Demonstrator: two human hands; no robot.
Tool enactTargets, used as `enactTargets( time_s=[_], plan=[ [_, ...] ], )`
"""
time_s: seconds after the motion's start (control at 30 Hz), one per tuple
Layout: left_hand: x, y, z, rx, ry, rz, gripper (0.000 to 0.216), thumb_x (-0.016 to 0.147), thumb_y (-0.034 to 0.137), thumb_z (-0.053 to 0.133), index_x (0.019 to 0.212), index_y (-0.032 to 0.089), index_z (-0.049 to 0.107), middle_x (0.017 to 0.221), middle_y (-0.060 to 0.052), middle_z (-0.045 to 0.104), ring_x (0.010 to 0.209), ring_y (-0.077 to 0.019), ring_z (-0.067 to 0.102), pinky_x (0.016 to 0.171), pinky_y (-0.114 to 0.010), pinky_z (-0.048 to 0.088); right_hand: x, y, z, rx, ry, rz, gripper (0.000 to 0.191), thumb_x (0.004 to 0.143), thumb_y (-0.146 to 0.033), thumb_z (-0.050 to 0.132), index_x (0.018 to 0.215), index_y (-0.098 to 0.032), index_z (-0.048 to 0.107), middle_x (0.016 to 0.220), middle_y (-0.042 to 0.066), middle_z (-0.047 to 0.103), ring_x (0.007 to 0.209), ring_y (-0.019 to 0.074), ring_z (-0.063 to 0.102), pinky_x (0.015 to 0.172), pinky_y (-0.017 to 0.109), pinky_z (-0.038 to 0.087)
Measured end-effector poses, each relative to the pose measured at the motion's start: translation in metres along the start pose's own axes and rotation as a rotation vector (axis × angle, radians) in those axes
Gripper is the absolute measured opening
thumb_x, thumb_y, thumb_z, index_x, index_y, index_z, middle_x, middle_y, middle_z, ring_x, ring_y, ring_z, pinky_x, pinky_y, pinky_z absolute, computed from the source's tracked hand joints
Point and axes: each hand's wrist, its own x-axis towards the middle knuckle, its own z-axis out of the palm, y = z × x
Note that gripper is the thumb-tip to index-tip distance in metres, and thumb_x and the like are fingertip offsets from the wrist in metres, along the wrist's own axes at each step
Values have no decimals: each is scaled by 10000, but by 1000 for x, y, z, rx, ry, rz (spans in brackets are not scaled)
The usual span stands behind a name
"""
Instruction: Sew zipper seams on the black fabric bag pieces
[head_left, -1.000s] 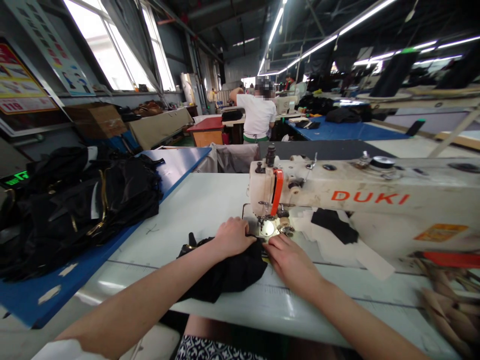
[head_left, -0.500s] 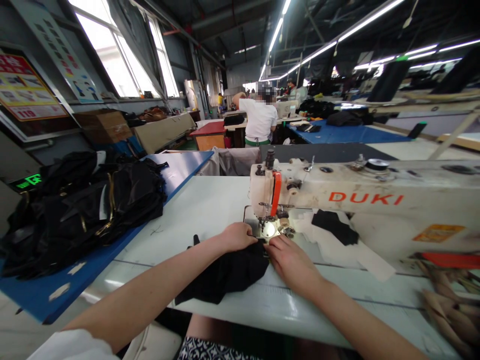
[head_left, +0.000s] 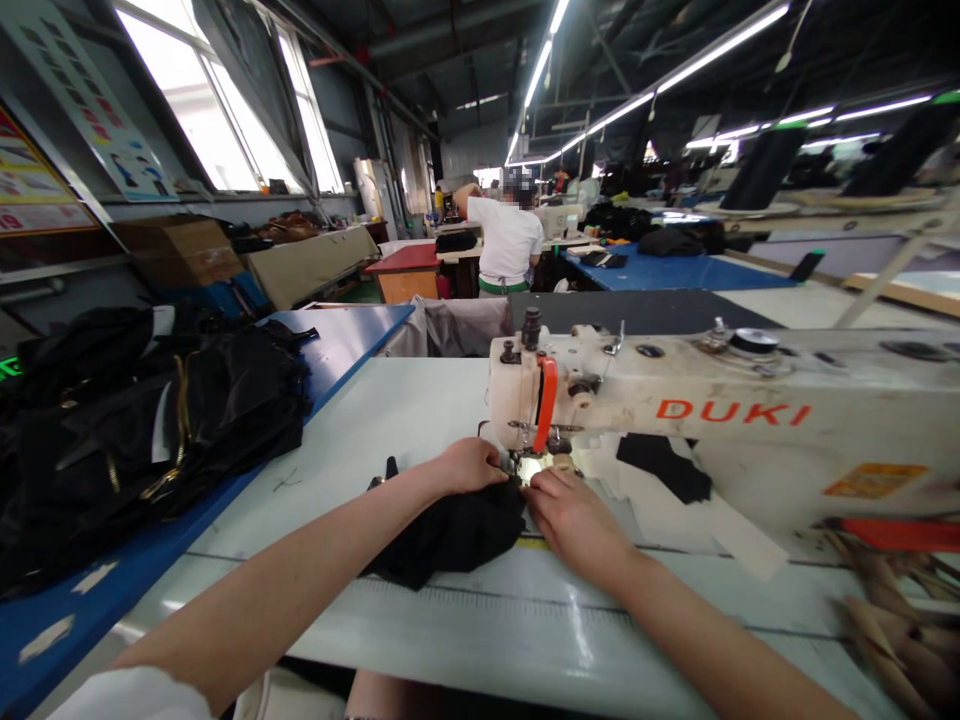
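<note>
A white DUKI sewing machine (head_left: 675, 400) stands on a pale table (head_left: 390, 420). A bunched piece of black fabric (head_left: 450, 532) lies just in front of its needle plate. My left hand (head_left: 466, 466) rests on the fabric's upper edge with fingers curled, pressing it toward the needle. My right hand (head_left: 571, 512) lies palm down at the fabric's right edge, its fingertips at the presser foot, holding the cloth flat. The needle itself is hidden behind my fingers.
A heap of black garments (head_left: 142, 420) lies on a blue table at left. Black scraps (head_left: 664, 468) and white pieces sit under the machine arm. Cardboard cones (head_left: 892, 620) are at right. A person in a white shirt (head_left: 510, 240) works farther back.
Both hands have pushed the black fabric a little farther toward the needle, and the cloth is more bunched. The head view has shifted slightly left and down.
</note>
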Motion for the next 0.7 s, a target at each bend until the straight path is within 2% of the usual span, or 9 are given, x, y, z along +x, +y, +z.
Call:
enactTargets(
  time_s=[0.27,0.47,0.7],
  plan=[
    [9,-7,1,-31,3,8,204,743,346,613,788,168,703,714,-10,678,675,-161,594,566,-216,376,2,1,3,4,-9,32,201,905,-152,443,892,-161,643,858,62,573,826,197,495,743,324,384],
    [16,-10,0,-75,10,25,254,733,323,623,936,187,695,860,-24,712,811,-187,628,701,-225,447,5,0,-1,3,-16,64,202,903,-153,440,868,-158,638,868,61,570,773,180,489,723,314,370],
    [19,-13,2,-149,40,53,309,735,315,627,1009,182,678,933,-44,717,909,-217,631,810,-267,464,7,1,1,-11,-14,106,210,903,-153,429,905,-167,639,920,73,571,795,189,496,739,325,367]
  ],
)
